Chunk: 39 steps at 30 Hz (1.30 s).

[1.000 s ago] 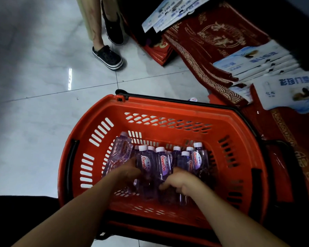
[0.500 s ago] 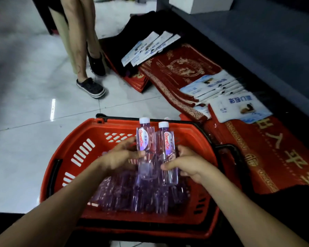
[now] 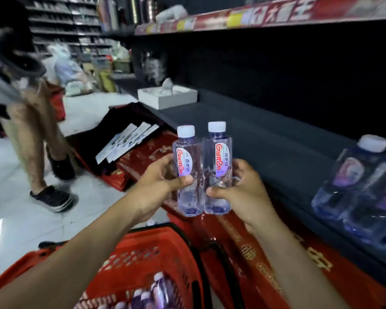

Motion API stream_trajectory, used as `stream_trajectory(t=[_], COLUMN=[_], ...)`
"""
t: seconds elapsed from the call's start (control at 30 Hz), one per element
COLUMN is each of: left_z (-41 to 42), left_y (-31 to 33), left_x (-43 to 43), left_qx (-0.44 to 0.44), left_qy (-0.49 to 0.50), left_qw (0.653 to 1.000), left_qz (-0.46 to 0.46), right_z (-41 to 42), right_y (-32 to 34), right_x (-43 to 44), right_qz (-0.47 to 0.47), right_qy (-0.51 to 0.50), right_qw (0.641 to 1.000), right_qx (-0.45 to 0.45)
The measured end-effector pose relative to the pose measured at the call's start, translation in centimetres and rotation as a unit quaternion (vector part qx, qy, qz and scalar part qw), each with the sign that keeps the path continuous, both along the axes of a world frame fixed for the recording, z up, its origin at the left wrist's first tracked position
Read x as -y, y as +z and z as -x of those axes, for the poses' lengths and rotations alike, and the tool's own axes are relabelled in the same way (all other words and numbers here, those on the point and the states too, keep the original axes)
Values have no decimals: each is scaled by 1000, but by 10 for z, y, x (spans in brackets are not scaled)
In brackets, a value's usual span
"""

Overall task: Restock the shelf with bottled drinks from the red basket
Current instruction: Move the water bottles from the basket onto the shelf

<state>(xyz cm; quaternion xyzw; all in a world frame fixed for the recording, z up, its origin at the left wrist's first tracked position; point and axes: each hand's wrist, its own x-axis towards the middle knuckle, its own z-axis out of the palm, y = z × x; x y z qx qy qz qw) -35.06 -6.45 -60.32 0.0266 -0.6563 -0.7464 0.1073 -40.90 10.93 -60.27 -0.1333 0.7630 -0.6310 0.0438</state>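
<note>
I hold two clear bottles with white caps and red-lettered labels upright, side by side and touching, in front of the dark shelf (image 3: 265,130). My left hand (image 3: 158,181) grips the left bottle (image 3: 185,157). My right hand (image 3: 245,188) grips the right bottle (image 3: 218,157). Below, the red basket (image 3: 165,253) stands on the floor with several more bottles (image 3: 156,293) in it. On the shelf at the right stand several bottles (image 3: 357,188) of the same kind.
A white box (image 3: 167,97) sits further back on the shelf. Red mats (image 3: 276,259) and white packets (image 3: 129,139) lie on the floor under the shelf edge. A person's legs and dark shoes (image 3: 51,197) stand at the left on the pale tiles.
Both hands have lifted the two bottles out of the basket and up to shelf height. My view has swung up from the floor to the shelf.
</note>
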Motion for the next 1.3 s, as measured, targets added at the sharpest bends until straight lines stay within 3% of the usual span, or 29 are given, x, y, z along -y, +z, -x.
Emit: stream_trajectory(t=[0.33, 0.63, 0.87, 1.03, 1.17, 1.3], left_z=[123, 202, 221, 214, 211, 207], left_y=[20, 10, 2, -2, -1, -2], left_x=[-79, -111, -123, -124, -125, -126], left_qx=[-30, -46, -40, -34, -23, -16], left_qy=[-103, -173, -217, -228, -247, -258], left_qw=[993, 983, 975, 972, 968, 966], left_qz=[41, 28, 31, 49, 39, 26], right_z=[56, 107, 126, 111, 123, 89], right_y=[9, -12, -21, -32, -32, -26], right_x=[-74, -82, -90, -85, -85, -79], right_qz=[-13, -2, -7, -67, -103, -108], right_qy=[-178, -269, -308, -333, -291, -315], right_qw=[980, 962, 951, 938, 951, 942], right_qx=[-86, -45, -3, -67, -10, -52])
